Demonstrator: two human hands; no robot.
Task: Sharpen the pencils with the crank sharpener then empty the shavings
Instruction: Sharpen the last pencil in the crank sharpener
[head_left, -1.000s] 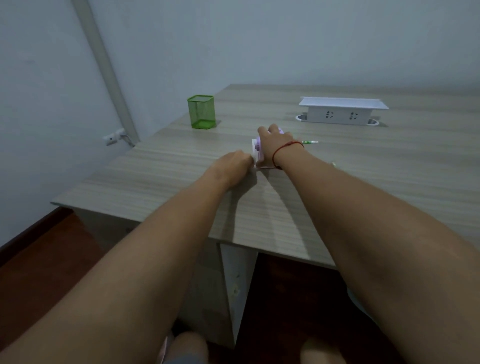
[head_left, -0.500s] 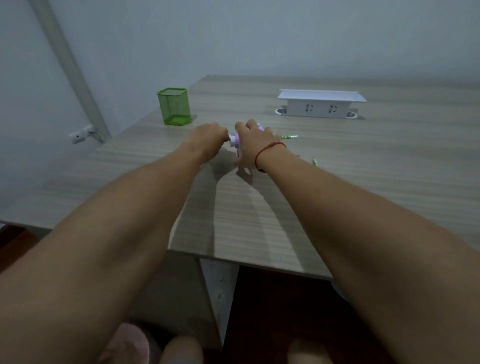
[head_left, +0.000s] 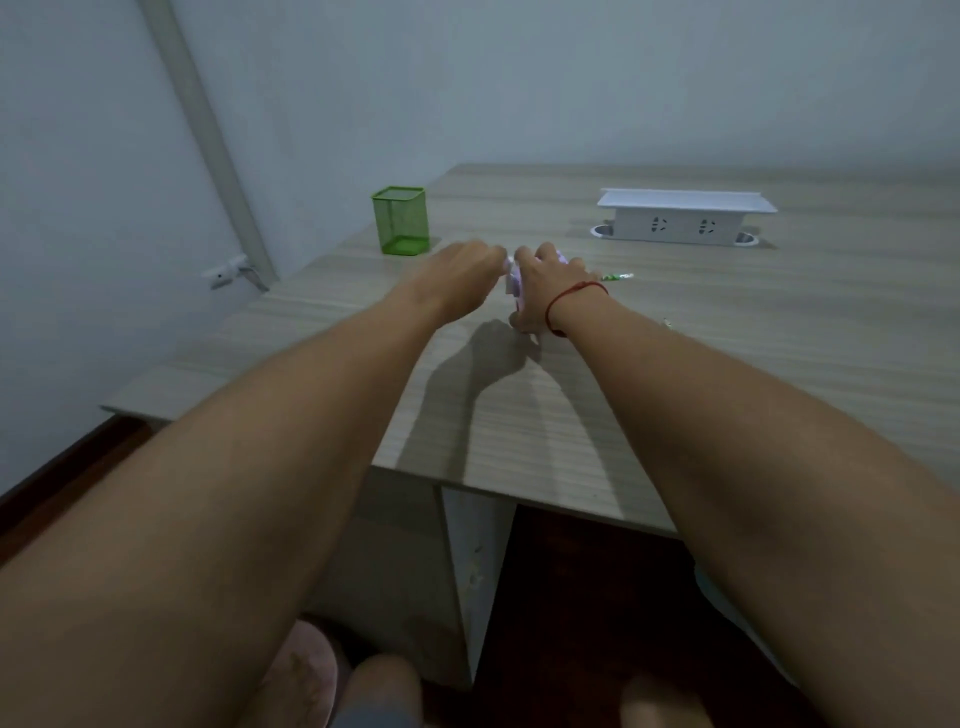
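A person's right hand (head_left: 545, 283) clasps the lilac crank sharpener (head_left: 514, 284) mid-desk (head_left: 779, 332), with a green pencil (head_left: 616, 277) protruding rightward. The left hand (head_left: 462, 270) curls round its crank (head_left: 509, 261). Behind, a green mesh pencil cup (head_left: 400, 221) appears empty.

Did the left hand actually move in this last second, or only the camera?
Yes. Against the green mesh cup, the left hand has risen and drawn closer to it, from low beside the purple sharpener to near its top.

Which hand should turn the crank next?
Left. The left hand grips the crank at the sharpener's left end; the right hand clamps over its body, with the pencil sticking out rightward.
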